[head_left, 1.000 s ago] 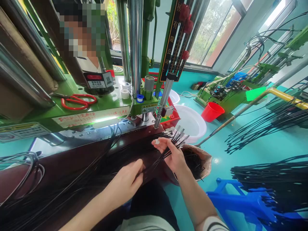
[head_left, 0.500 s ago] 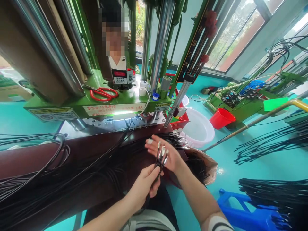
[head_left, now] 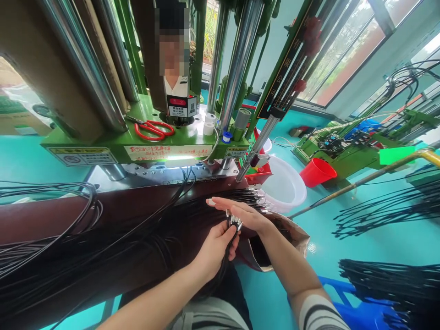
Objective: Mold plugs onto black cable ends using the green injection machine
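Observation:
My left hand (head_left: 220, 245) is closed round a bundle of black cables (head_left: 223, 270) near their ends. Silvery metal connectors (head_left: 235, 221) stick up out of that grip. Over the connector tips lies my right hand (head_left: 242, 213), flat, with the fingers stretched out to the left and a white cover on one fingertip. The palm seems to touch the tips, though it partly hides them. Behind both hands, many more black cables (head_left: 192, 208) lie along the dark red bench (head_left: 130, 195), their metal ends pointing right.
A green press (head_left: 120, 144) rises behind the bench, with red-handled scissors (head_left: 153, 131) on its ledge. An open sack (head_left: 304, 236) stands right of my hands. Farther off are a white basin (head_left: 292, 183), a red bucket (head_left: 318, 174) and a blue stool (head_left: 338, 302) under hanging cables.
My right hand has turned from beside the connectors to flat over their tips. The connectors now sit closer together in my left hand. The view has shifted slightly.

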`<state>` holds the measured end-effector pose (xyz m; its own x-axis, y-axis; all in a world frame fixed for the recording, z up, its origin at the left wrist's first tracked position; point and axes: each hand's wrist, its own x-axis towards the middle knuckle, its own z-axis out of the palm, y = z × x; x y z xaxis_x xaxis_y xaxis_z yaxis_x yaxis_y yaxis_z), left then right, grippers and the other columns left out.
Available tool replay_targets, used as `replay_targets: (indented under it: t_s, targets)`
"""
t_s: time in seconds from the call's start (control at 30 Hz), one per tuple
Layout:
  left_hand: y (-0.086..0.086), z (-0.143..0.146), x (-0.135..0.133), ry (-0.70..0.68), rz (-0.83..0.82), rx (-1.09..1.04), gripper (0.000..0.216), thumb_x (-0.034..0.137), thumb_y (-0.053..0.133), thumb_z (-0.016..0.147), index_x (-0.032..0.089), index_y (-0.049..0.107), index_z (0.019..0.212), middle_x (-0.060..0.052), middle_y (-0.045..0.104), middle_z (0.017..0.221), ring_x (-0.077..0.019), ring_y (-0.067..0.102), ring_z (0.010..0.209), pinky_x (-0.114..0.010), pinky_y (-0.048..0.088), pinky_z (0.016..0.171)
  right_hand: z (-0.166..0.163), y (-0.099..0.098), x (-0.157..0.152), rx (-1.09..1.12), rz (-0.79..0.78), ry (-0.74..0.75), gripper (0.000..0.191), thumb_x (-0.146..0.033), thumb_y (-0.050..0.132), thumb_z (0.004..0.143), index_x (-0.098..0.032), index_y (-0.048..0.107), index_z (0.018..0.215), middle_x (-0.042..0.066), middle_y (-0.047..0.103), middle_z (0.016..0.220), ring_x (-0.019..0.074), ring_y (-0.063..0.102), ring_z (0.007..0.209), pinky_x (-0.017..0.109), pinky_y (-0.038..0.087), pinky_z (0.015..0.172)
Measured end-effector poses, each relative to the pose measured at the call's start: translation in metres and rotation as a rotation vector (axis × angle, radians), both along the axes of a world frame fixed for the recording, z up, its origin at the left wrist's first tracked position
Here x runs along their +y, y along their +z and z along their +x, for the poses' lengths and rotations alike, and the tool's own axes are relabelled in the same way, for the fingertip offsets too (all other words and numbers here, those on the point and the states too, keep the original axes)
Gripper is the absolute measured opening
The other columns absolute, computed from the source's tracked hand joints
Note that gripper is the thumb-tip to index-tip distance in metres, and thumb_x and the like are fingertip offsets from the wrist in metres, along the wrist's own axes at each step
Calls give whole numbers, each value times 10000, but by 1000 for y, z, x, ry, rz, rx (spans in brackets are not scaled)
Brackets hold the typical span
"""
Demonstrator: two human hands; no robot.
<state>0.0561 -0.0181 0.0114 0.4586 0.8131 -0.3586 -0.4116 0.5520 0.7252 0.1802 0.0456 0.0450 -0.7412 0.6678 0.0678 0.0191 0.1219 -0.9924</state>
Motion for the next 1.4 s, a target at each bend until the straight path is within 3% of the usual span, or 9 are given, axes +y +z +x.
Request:
replay_targets:
  t_s: [0.27,0.37,0.5,0.6,0.73,1.0,1.17,1.27,1.4]
  targets:
    - [-6,-1,4,25,-43,-70,293,411,595,703,167,434,724,44,472,547,-50,386,421,-191,297,398,-5,4,6,-218,84,171,494,-362,330,910,-213,266,1376,51,306,1418,199,359,1248,338,333,1005]
    - [-11,-14,10,139,-39,-95,290,399,606,706,176,461,820,58,457,557,-39,361,422,-179,274,403,-14,-12,29,-162,211,-8,453,-307,260,928,-201,275,1368,66,373,1381,168,374,1240,340,324,1008]
    - [-22,-35,17,369,-28,-88,280,379,611,717,186,470,862,59,447,593,-37,364,459,-177,284,431,-27,-36,78,-784,630,-397,406,-141,369,857,-118,426,1259,116,476,1284,181,399,1204,330,285,1014]
    - [-28,-43,18,411,-15,-64,246,361,614,720,166,473,775,46,447,621,-38,376,485,-184,304,446,-36,-45,101,-1132,780,-397,375,-26,377,768,-67,526,1111,178,527,1174,247,431,1146,383,281,978]
    - [-32,-43,17,411,37,-31,238,343,604,731,155,462,696,41,440,620,-38,371,480,-188,294,431,-41,-38,102,-1187,760,-298,320,-39,427,706,-108,555,991,173,566,1059,280,491,1040,383,350,860]
    - [-30,-41,21,331,84,-22,253,330,640,697,152,462,664,51,445,557,-38,368,440,-183,290,401,3,-5,37,-1114,472,-174,51,-186,443,751,-166,489,741,30,609,725,123,555,601,217,381,535]
    - [-22,-28,25,222,90,10,267,409,590,722,162,506,782,40,500,553,-60,451,452,-192,364,440,21,-36,-18,-411,-354,-490,191,-364,507,767,-191,426,764,-107,408,459,33,282,258,158,193,275]
    - [-20,-13,28,144,91,66,288,436,596,698,180,472,749,109,332,429,-18,251,329,-154,192,345,15,-55,-34,-2,-468,-658,303,-465,523,760,-184,465,858,-117,388,434,26,239,238,148,175,247]
    - [-23,3,31,56,131,246,302,408,641,642,175,450,660,117,272,406,-11,186,323,-162,103,327,10,-65,-38,200,-459,-752,352,-497,476,797,-172,492,932,-97,425,434,35,265,233,150,195,230]
